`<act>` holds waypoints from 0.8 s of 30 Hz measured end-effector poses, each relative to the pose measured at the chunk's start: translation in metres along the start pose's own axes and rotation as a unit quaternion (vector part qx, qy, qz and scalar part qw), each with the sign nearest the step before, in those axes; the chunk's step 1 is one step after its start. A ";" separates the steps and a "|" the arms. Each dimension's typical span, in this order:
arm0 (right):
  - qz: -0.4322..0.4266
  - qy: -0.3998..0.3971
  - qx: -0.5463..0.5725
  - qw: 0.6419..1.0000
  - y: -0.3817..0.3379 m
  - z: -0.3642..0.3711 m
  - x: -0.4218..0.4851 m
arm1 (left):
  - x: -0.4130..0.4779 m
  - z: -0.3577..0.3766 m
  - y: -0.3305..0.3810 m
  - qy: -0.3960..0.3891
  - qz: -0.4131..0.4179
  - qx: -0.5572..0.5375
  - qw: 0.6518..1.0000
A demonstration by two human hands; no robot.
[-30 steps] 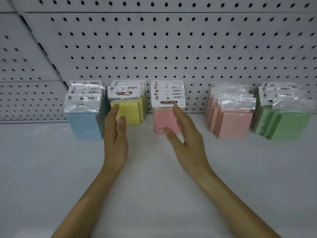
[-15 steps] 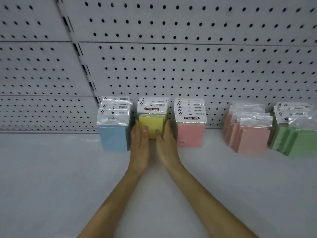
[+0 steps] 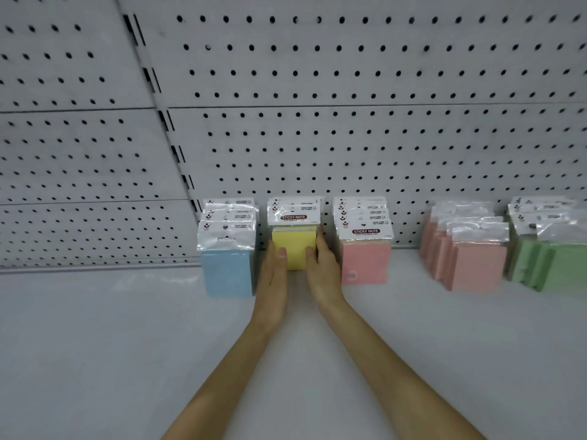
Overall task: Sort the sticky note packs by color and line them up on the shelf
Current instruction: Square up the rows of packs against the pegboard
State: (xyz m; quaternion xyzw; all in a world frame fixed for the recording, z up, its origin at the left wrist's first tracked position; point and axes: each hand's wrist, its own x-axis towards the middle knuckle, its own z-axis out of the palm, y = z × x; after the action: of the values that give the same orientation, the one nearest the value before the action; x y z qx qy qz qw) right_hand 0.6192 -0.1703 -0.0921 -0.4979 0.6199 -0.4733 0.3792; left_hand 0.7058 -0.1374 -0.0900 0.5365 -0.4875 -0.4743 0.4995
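Observation:
Five rows of sticky note packs stand against the back of the white shelf point(image 3: 95, 344). From left: blue packs point(image 3: 227, 271), yellow packs point(image 3: 294, 249), pink packs point(image 3: 365, 262), a second, looser pink row point(image 3: 476, 265) and green packs point(image 3: 552, 265). My left hand point(image 3: 273, 277) lies flat against the left side of the yellow row, thumb on the front pack. My right hand point(image 3: 322, 271) presses the row's right side with straight fingers. The yellow row is squeezed between both palms.
A white pegboard wall point(image 3: 349, 138) rises right behind the packs, with a slotted upright point(image 3: 165, 122) at the left. The shelf surface runs wide to the left of the blue row and in front of all the rows.
Both hands came in from apart and closed onto the sides of the yellow row, pushing it back toward the pegboard. The view has shifted left and closer.

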 end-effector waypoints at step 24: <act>-0.107 0.053 0.013 0.993 0.004 -0.144 -0.080 | -0.040 0.041 0.013 -0.069 0.175 0.192 0.963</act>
State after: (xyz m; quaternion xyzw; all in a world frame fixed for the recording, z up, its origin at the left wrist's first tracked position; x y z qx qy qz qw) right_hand 0.4999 -0.0615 -0.0575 -0.5306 0.5756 -0.5452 0.2997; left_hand 0.6611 -0.1005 -0.0785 0.4946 -0.6893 -0.3127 0.4272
